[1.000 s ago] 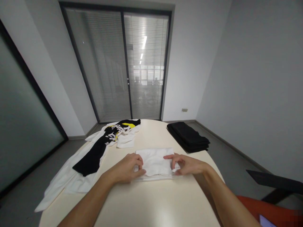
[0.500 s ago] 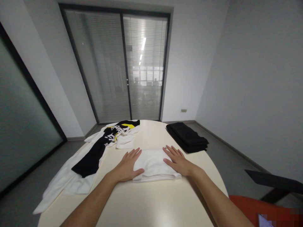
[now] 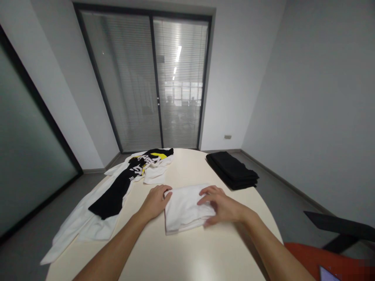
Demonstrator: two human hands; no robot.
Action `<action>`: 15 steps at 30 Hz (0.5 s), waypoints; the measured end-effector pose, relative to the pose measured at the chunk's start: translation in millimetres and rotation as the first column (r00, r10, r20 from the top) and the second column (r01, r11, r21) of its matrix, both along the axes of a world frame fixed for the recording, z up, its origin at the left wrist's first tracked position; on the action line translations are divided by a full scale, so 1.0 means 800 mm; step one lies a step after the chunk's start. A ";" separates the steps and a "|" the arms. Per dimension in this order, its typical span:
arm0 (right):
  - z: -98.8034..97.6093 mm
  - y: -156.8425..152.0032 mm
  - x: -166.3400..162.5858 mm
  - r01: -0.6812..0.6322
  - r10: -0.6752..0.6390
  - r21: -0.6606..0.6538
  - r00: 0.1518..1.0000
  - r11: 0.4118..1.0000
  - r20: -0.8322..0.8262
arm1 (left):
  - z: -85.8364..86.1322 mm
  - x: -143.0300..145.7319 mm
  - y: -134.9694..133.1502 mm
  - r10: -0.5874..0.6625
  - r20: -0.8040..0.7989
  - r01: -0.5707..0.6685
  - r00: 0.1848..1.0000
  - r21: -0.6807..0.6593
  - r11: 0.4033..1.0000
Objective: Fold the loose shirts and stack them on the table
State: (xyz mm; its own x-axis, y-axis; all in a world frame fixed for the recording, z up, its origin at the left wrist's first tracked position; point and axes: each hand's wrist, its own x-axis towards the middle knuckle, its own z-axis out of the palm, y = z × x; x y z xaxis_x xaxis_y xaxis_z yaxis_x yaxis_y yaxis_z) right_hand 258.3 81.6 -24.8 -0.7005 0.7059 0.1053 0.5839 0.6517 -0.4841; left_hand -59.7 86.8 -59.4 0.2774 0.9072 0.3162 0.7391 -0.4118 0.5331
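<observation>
A folded white garment (image 3: 186, 210) lies on the table in front of me, turned slightly askew, with its layered edge toward me. My left hand (image 3: 155, 202) is closed at its far left corner, thumb and fingers pinching the cloth. Over the right side my right hand (image 3: 222, 205) curls its fingers onto the fabric, the thumb low near the front right corner and a little blurred. The underside of the garment and the parts beneath the right palm are hidden.
The round cream table (image 3: 175, 257) carries a loose pile of white and black printed garments (image 3: 117, 191) on the left. Folded black cloths (image 3: 231, 169) are stacked at the back right. A red chair (image 3: 313, 257) with a black armrest (image 3: 336, 224) stands on the right.
Both hands have gone from lying flat and spread on the white garment to curled around its sides. The garment has turned a little, its left front corner now nearer me.
</observation>
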 end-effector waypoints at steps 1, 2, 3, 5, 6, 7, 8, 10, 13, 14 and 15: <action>-0.002 -0.001 -0.002 -0.007 0.007 -0.001 1.000 1.000 0.019 | 0.002 0.000 -0.001 0.001 -0.017 -0.001 1.000 -0.007 1.000; -0.004 -0.001 -0.002 -0.003 0.003 0.009 0.999 1.000 0.036 | 0.004 0.001 -0.002 0.006 -0.040 -0.006 0.999 -0.016 1.000; -0.007 0.001 -0.001 0.008 -0.010 0.029 0.999 1.000 0.052 | 0.007 0.001 -0.004 0.018 -0.073 -0.020 0.997 -0.029 0.999; -0.014 0.009 0.006 0.070 -0.078 0.105 0.994 0.992 0.072 | 0.013 0.002 -0.011 0.064 -0.162 -0.073 0.985 -0.047 0.996; -0.018 0.015 0.010 0.121 -0.134 0.159 0.989 0.980 0.068 | 0.016 0.002 -0.015 0.081 -0.204 -0.095 0.976 -0.057 0.994; -0.021 0.020 0.015 0.182 -0.197 0.215 0.979 0.960 0.054 | 0.019 0.003 -0.019 0.076 -0.233 -0.094 0.969 -0.071 0.993; -0.024 0.026 0.020 0.251 -0.267 0.263 0.963 0.931 0.026 | 0.023 0.005 -0.024 0.038 -0.245 -0.061 0.969 -0.089 0.994; -0.027 0.033 0.025 0.385 -0.389 0.304 0.920 0.872 -0.050 | 0.028 0.010 -0.034 -0.113 -0.222 0.085 0.969 -0.129 0.988; -0.025 0.031 0.019 0.486 -0.468 0.205 0.874 0.850 -0.130 | 0.032 0.020 -0.044 -0.302 -0.197 0.276 0.933 -0.145 0.950; -0.023 0.027 0.014 0.484 -0.465 0.160 0.873 0.860 -0.144 | 0.032 0.023 -0.046 -0.314 -0.198 0.295 0.929 -0.118 0.948; -0.022 0.023 0.008 0.466 -0.448 0.120 0.881 0.877 -0.151 | 0.031 0.026 -0.045 -0.316 -0.199 0.307 0.928 -0.072 0.949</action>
State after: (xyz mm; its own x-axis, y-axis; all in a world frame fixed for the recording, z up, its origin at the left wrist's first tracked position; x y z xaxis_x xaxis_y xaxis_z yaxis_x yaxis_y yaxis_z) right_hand 265.0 99.7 -42.1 -0.2803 0.9139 0.2938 0.7805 0.3951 -0.4845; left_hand -38.9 50.4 -34.3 0.6031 0.7750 0.1888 0.6717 -0.6211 0.4038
